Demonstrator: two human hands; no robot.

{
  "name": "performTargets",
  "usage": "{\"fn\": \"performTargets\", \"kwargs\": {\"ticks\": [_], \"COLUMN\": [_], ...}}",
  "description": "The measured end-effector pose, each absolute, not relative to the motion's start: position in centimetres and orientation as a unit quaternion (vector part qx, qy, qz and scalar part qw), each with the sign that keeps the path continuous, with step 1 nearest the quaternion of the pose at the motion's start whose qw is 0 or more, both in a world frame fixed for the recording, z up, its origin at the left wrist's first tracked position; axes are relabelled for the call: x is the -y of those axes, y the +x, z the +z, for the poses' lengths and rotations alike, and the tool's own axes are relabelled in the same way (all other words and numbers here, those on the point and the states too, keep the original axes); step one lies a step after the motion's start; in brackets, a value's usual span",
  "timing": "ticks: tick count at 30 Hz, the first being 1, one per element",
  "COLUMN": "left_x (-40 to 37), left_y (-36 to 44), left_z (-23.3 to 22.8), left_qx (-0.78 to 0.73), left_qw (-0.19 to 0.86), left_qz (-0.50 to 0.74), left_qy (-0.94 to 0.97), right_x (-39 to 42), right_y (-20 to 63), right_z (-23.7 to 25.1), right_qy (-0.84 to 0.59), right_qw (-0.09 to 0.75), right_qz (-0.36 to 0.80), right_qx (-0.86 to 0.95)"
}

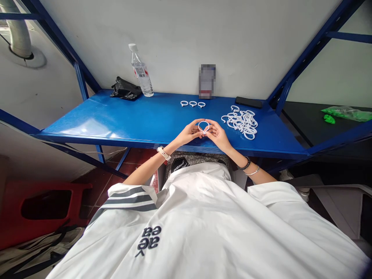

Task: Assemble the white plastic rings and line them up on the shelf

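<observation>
Between the two hands, just above the front edge of the blue shelf (pixel 130 120), a white plastic ring (pixel 204 126) is held upright. The left hand (pixel 190 133) pinches the ring on its left side with the fingertips, and the right hand (pixel 217 135) pinches it on the right side; the fingers of both hands meet at the bottom of the ring. To the right lies a pile of white rings (pixel 241 122). Behind the hands, three rings (pixel 193 104) lie in a row. Farther back stand a water bottle (pixel 141 73), a black bag (pixel 125 89) and a black flat object (pixel 248 102).
</observation>
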State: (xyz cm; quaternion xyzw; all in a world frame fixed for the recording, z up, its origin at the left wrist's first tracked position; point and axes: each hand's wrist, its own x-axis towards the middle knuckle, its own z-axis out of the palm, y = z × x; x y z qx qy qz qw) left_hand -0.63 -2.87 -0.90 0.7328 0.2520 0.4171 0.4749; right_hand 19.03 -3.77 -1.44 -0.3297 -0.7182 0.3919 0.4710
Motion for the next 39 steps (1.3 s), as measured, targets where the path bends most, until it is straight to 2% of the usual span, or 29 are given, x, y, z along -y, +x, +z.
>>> {"fn": "performTargets", "kwargs": {"ticks": [39], "left_x": [3.46], "left_y": [-0.48], "left_z": [-0.16], "left_qx": [-0.272], "left_qw": [0.482], "left_qz": [0.403], "left_qy": [0.729], "right_x": [3.95], "right_y": [18.94], "right_z": [-1.37], "right_qy": [-0.324], "right_qw": [0.471], "right_qz": [0.411], "right_qx": [0.710]}}
